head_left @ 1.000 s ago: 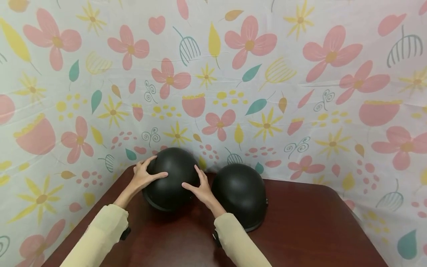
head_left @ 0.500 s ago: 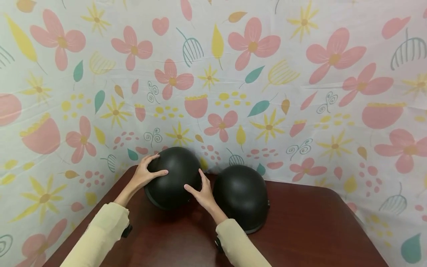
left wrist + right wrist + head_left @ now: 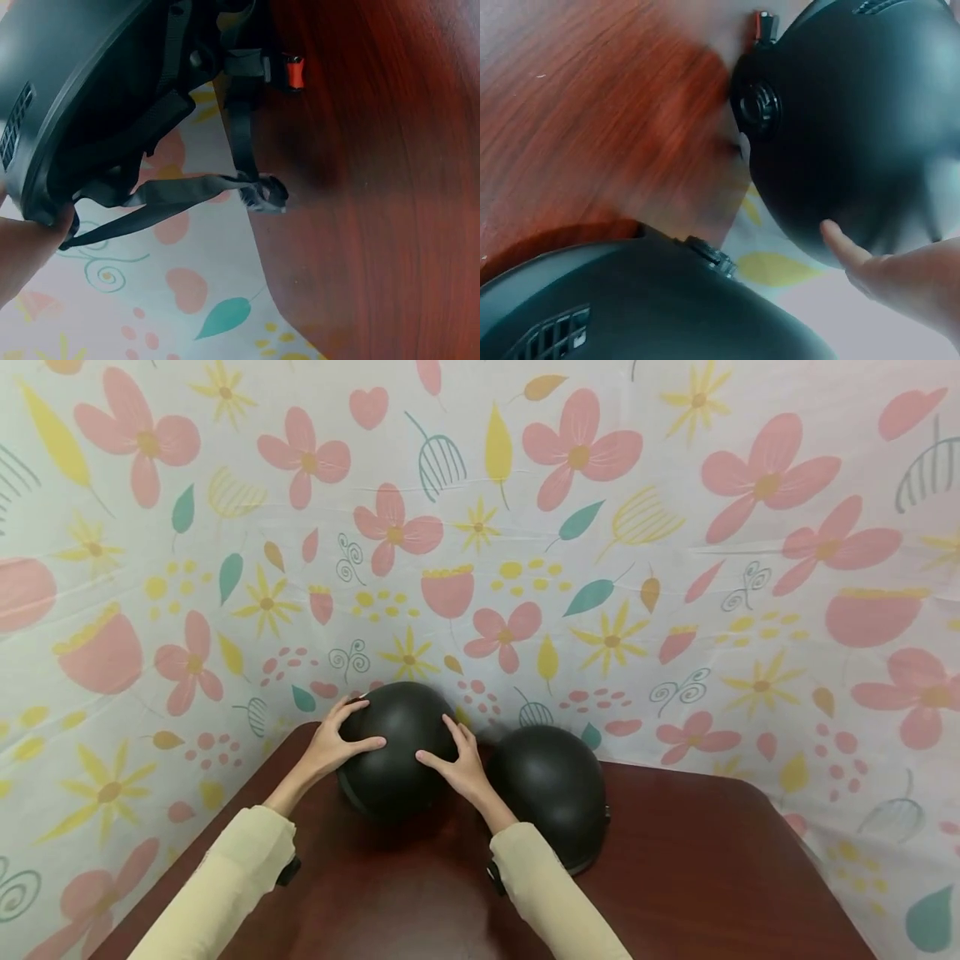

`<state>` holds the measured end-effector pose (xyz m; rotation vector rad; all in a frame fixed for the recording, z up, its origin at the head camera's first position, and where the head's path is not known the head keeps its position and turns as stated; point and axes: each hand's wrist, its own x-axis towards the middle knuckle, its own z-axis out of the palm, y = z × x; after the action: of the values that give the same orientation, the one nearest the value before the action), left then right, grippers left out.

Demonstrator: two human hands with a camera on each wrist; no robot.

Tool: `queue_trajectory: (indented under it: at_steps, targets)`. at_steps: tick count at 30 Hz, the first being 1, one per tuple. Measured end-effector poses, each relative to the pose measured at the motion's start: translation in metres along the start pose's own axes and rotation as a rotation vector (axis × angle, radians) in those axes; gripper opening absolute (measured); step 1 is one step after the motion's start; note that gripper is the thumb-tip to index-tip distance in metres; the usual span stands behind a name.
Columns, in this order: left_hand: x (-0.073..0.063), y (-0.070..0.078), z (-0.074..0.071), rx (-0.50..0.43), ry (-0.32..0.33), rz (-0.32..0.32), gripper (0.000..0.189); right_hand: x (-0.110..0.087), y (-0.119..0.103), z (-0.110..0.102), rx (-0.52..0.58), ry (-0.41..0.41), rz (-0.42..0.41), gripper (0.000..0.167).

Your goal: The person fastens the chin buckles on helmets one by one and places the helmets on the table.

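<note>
Between both hands is a black helmet (image 3: 401, 735), its domed shell facing the head camera. My left hand (image 3: 330, 746) holds its left side, thumb on the shell and fingertips at the upper edge. On the opposite side my right hand (image 3: 463, 767) grips it, thumb on the dome. Dark chin straps (image 3: 180, 191) dangle from the helmet's underside in the left wrist view, with a red-and-black buckle (image 3: 295, 73). A round knob (image 3: 759, 107) shows on the shell in the right wrist view. Close to the right forearm stands a second black helmet (image 3: 551, 793), dome up.
Both helmets are toward the back of a dark reddish-brown wooden table (image 3: 675, 860), whose back corners are rounded. A white cloth (image 3: 480, 527) printed with flowers and leaves hangs right behind and beside the table.
The helmet in my hands has risen slightly, and both hands have moved with it. The second helmet stays in place; the head view has shifted a little.
</note>
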<state>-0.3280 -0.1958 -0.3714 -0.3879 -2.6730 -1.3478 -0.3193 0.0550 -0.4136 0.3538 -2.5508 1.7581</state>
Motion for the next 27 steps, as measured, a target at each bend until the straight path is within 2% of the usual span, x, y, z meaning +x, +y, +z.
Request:
queue_trajectory:
  at_steps: [8,13,17,21,27]
  targets:
    - [-0.003,0.002,0.008,-0.019,0.099,-0.041,0.081,0.000,0.006,-0.001,0.009,0.003,0.008,0.083]
    - [-0.004,0.005,0.011,-0.061,0.076,-0.083,0.084,-0.004,0.009,0.000,0.035,0.016,0.005,0.082]
    - [-0.005,0.009,0.011,-0.058,0.075,-0.112,0.085,-0.007,0.010,0.000,0.058,0.025,-0.001,0.081]
    - [-0.005,0.008,0.010,-0.074,0.066,-0.082,0.085,-0.008,0.011,0.000,0.066,0.039,0.000,0.080]
    - [-0.006,0.001,0.007,-0.170,-0.015,0.004,0.081,-0.016,0.007,-0.005,0.111,0.035,0.003,0.078]
